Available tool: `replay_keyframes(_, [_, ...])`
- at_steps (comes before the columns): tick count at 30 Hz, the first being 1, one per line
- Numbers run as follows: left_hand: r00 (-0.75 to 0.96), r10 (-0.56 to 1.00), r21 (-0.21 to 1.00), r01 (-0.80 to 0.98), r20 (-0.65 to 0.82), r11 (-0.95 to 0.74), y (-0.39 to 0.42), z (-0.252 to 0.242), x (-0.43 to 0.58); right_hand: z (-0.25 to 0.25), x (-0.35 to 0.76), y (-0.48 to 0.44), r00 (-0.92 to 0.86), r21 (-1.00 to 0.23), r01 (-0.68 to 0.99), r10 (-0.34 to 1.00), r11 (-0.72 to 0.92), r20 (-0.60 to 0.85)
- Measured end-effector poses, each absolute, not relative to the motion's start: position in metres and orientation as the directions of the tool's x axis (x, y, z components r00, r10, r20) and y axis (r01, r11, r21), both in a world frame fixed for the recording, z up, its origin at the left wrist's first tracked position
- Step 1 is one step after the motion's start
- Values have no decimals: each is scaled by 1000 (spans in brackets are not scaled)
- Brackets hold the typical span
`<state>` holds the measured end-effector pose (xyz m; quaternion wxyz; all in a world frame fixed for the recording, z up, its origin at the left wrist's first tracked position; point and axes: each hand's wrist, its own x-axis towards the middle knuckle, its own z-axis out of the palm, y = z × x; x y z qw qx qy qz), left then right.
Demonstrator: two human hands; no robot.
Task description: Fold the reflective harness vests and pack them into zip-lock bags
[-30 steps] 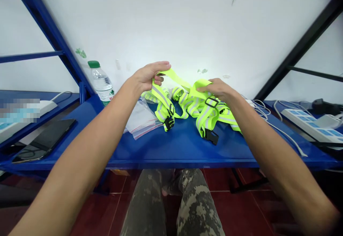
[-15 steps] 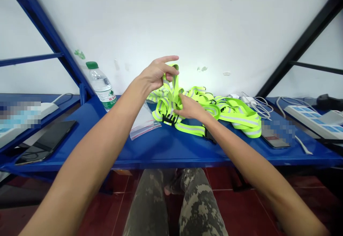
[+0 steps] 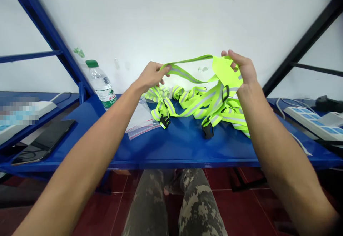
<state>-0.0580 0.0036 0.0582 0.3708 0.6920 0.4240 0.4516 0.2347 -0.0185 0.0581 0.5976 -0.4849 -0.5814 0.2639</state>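
Note:
A neon-yellow reflective vest made of straps (image 3: pixel 223 72) is stretched between my two hands above the blue table (image 3: pixel 160 150). My left hand (image 3: pixel 155 74) pinches a strap loop at the left end. On the right, my right hand (image 3: pixel 241 68) is closed on the wide yellow panel, partly hiding it. Straps with grey stripes hang from the vest to the tabletop. One black buckle (image 3: pixel 207 130) lies below the panel, and another buckle (image 3: pixel 164 121) rests farther left. More yellow straps (image 3: pixel 194 94) lie behind, overlapping so that I cannot tell which belong to the held vest.
Clear zip bags (image 3: pixel 142 121) lie left of the straps, near a green-capped water bottle (image 3: pixel 100 85). A dark phone (image 3: pixel 44 143) is at the left edge. Power strips (image 3: pixel 29 112) stand on both sides; a white wall (image 3: pixel 171 21) rises behind.
My right hand has moved right and up, drawing the vest out wide from the bunch. My left hand has moved slightly left and down. The buckles on the table have shifted.

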Motion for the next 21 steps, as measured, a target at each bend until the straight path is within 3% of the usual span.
replay_keyframes(3, [411,883,940,146,227,-310,0,60,-55,55,233,-4,237,-961,75,931,268,278])
replay_keyframes(5, [473,859,966,59,195,-252,-1,60,-51,45,225,2,288,-956,252,931,153,225])
replay_keyframes(8, [451,864,973,-63,225,-221,3,57,-42,34,203,-8,188,-717,675,900,173,394])
replay_keyframes(10, [420,873,969,-122,247,-215,7,56,-36,29,185,-29,7,-526,789,851,318,525])
replay_keyframes(13, [386,881,960,-166,274,-226,9,58,-31,15,160,-63,-255,-353,863,916,360,311])
replay_keyframes(17, [363,882,952,-163,301,-258,3,62,-36,-16,154,-71,-239,-139,955,956,264,172])
replay_keyframes(19, [374,880,956,-138,293,-260,0,64,-43,-26,165,-58,-187,-140,966,964,215,191])
replay_keyframes(21, [374,881,957,-111,289,-266,0,67,-49,-26,183,-41,-148,-275,942,972,195,183])
